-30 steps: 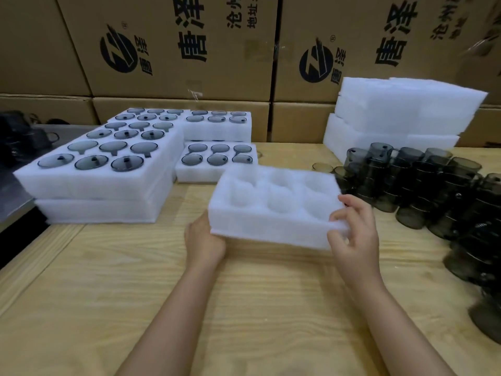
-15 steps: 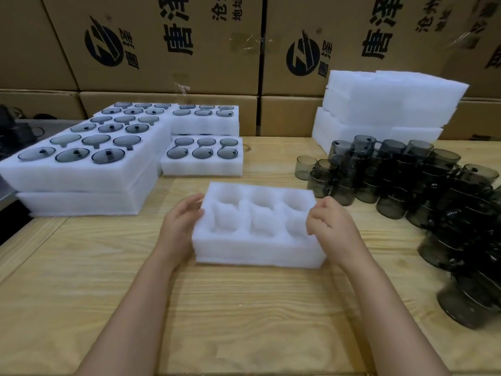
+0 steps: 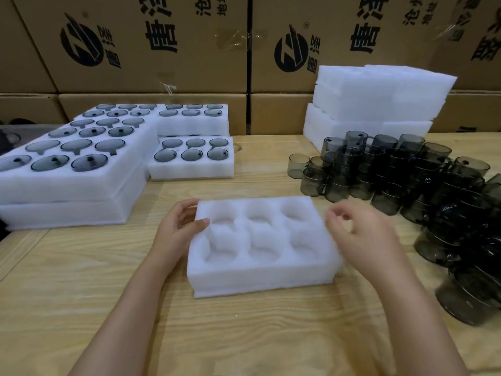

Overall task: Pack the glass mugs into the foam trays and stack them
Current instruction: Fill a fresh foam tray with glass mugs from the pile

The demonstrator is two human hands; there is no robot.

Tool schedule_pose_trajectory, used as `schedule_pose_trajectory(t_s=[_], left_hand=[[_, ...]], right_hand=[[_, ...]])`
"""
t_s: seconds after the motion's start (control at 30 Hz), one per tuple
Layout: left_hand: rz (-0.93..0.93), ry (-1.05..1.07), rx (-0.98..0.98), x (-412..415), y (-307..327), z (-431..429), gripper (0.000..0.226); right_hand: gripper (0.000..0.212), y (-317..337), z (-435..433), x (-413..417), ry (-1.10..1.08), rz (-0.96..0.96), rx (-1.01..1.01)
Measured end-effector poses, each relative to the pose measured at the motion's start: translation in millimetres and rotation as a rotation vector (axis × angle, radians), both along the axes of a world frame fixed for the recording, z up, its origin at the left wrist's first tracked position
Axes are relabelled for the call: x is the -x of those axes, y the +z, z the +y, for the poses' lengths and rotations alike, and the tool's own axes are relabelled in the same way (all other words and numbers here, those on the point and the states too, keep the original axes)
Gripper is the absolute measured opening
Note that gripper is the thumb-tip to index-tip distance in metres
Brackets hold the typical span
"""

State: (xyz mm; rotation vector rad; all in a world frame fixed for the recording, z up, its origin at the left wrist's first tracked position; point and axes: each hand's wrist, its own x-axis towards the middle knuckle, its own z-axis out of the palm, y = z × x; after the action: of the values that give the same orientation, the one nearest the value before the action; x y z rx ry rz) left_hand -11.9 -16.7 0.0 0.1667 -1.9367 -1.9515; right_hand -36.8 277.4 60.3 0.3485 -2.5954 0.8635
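While the left hand (image 3: 177,229) grips the soft white foam tray (image 3: 260,278) (six rounded hollows) by its end, the right hand (image 3: 360,234) has let go, fingers loosely curled, empty.

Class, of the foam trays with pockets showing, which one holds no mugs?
The nearest foam tray, gripped by the left hand: all six pockets are empty. The trays on the left hold grey glass mugs.
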Motion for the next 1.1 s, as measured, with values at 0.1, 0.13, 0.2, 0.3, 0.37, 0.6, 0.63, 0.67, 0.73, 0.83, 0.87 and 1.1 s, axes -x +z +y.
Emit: schedule_pose_trajectory(t_s=[0.1, 0.13, 0.2, 0.3, 0.37, 0.6, 0.63, 0.67, 0.73, 0.83, 0.87, 1.1], left_hand=[[0.012, 0.000, 0.014, 0, 0, -1, 0.054], [0.013, 0.002, 0.018, 1, -1, -1, 0.053], [0.013, 0.009, 0.021, 1, -1, -1, 0.050], [0.003, 0.011, 0.021, 1, -1, -1, 0.046], [-0.002, 0.008, 0.017, 1, -1, -1, 0.046], [-0.015, 0.010, 0.003, 1, -2, -1, 0.043], [-0.017, 0.009, 0.001, 1, -2, -1, 0.043], [-0.017, 0.008, 0.000, 1, -3, -1, 0.044], [-0.016, 0.006, 0.001, 1, -3, -2, 0.045], [-0.014, 0.004, -0.003, 2, -3, -1, 0.044], [-0.014, 0.004, -0.002, 2, -3, -1, 0.044], [-0.014, 0.002, 0.011, 0, -2, 0, 0.048]], right_hand=[[0.021, -19, 37, -31, -0.362, 0.275, -0.010], [0.020, -29, 54, -38, -0.460, 0.259, -0.030], [0.020, -46, 86, -46, -0.508, 0.084, -0.054], [0.034, -56, 109, -54, -0.563, -0.157, -0.192], [0.037, -56, 104, -56, -0.632, -0.147, -0.173], [0.028, -49, 83, -58, -0.570, -0.042, -0.181], [0.028, -49, 81, -57, -0.556, -0.042, -0.181], [0.028, -48, 79, -57, -0.546, -0.044, -0.187], [0.027, -48, 76, -56, -0.516, -0.026, -0.198], [0.026, -48, 69, -55, -0.447, 0.038, -0.262], [0.027, -48, 66, -54, -0.407, 0.049, -0.294], [0.037, -44, 40, -30, -0.004, 0.076, -0.337]])
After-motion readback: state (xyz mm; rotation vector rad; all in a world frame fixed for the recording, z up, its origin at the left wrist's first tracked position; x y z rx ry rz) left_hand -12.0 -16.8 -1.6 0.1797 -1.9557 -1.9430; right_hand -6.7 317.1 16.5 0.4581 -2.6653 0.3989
